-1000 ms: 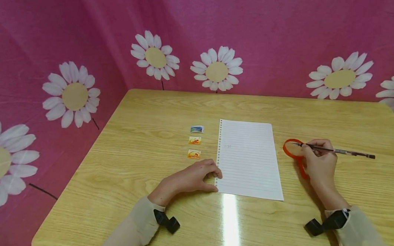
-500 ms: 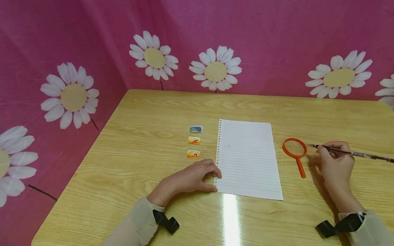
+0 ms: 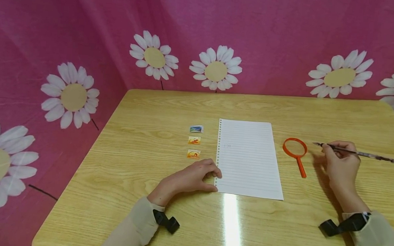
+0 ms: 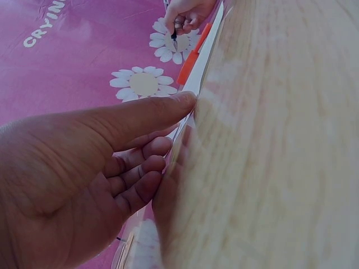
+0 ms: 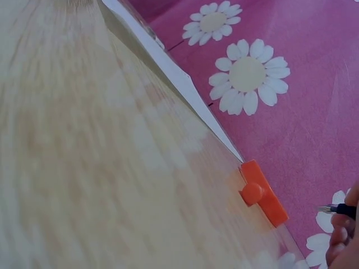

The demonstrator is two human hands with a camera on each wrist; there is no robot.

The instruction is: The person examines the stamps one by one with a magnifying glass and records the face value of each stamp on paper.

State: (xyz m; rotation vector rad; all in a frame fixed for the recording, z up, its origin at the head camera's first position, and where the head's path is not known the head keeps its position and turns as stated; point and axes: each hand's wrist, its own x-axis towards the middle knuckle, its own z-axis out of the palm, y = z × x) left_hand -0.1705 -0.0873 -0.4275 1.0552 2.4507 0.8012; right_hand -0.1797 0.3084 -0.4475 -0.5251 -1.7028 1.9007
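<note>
A lined sheet of paper (image 3: 248, 161) with punched holes down its left side lies on the table, with a small handwritten mark near its left edge. My left hand (image 3: 188, 180) rests at the sheet's lower left edge, thumb and fingertips touching it, the fingers loosely bent. To the right of the paper lies an orange magnifying glass (image 3: 301, 165). My right hand (image 3: 343, 168) pinches a slim dark pen (image 3: 375, 156), its tip pointing left toward the magnifying glass and apart from it. In the right wrist view, only a bit of that hand and the pen tip (image 5: 328, 209) appear.
Three small stamps, one blue (image 3: 196, 129) and two yellow-orange (image 3: 194, 140), lie in a column left of the paper. Behind the wooden table (image 3: 143, 135) hangs a pink cloth (image 3: 272, 26) with white daisies. Light glares off the table front.
My right hand has moved right with the pen, off the magnifying glass, which now shows whole on the table. The left hand and the paper have stayed in place.
</note>
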